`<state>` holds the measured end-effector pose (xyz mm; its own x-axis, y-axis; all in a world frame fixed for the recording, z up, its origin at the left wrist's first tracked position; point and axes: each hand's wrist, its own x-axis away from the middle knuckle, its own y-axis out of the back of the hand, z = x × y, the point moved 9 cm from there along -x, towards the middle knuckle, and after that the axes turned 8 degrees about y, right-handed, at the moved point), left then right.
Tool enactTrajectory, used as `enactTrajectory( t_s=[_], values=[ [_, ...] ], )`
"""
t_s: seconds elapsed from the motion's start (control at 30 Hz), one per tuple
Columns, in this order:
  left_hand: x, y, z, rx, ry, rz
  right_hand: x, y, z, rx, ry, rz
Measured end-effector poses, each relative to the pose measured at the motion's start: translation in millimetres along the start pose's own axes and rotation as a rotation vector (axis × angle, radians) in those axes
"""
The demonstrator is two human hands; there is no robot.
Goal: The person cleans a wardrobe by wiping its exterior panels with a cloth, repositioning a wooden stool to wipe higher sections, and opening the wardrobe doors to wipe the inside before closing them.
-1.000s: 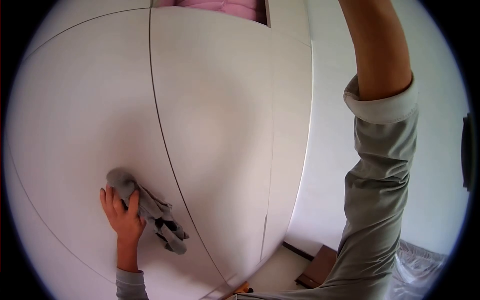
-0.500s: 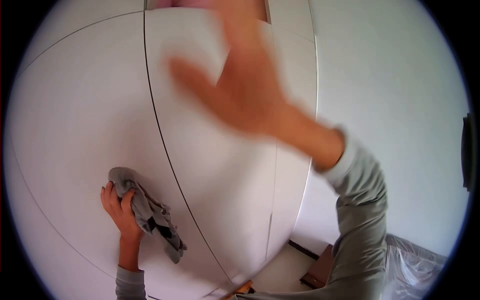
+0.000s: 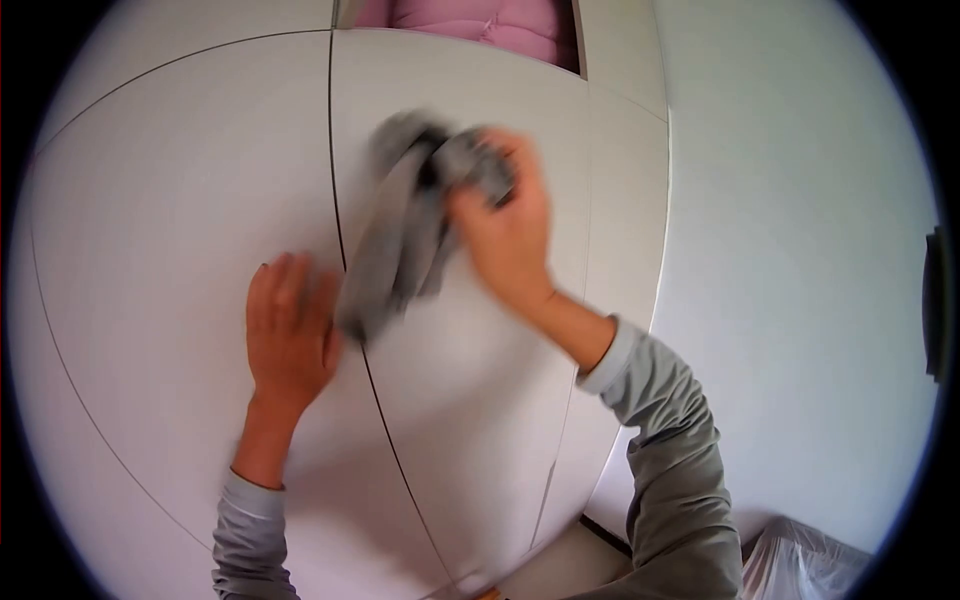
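My right hand (image 3: 512, 235) is closed around a crumpled grey cloth (image 3: 395, 240) with dark patches, bunched at the fingers. The cloth's loose end hangs down to the left, blurred by motion, in front of the white cabinet door (image 3: 470, 400). Lower on the left, my left hand (image 3: 290, 330) is empty, its fingers stretched upward over the neighbouring white door (image 3: 150, 300). The cloth's lower tip is close to my left fingers; whether they touch I cannot tell.
Above the right door, an open compartment holds pink padded bedding (image 3: 485, 25). A pale wall (image 3: 790, 250) runs along the right, with a dark object (image 3: 934, 305) at its edge. Something wrapped in clear plastic (image 3: 805, 565) stands at the lower right.
The grey cloth has passed from my left hand to my right and moved up and right. My left hand has risen, released it and straightened its fingers. The view has shifted slightly.
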<state>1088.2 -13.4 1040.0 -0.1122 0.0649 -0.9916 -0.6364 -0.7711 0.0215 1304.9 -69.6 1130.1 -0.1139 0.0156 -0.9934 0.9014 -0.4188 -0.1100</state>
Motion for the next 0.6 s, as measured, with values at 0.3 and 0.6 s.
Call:
enactTrajectory(
  t_s=[0.3, 0.6],
  values=[
    [-19.4, 36.5, -11.4, -0.137, -0.148, 0.081, -190.1, -53.6, 47.2, 0.433, 0.941, -0.097],
    [-14.9, 65.7, 40.1, -0.184, -0.165, 0.095, -223.8, -162.4, 6.1, 0.624, 0.342, 0.306]
  ],
)
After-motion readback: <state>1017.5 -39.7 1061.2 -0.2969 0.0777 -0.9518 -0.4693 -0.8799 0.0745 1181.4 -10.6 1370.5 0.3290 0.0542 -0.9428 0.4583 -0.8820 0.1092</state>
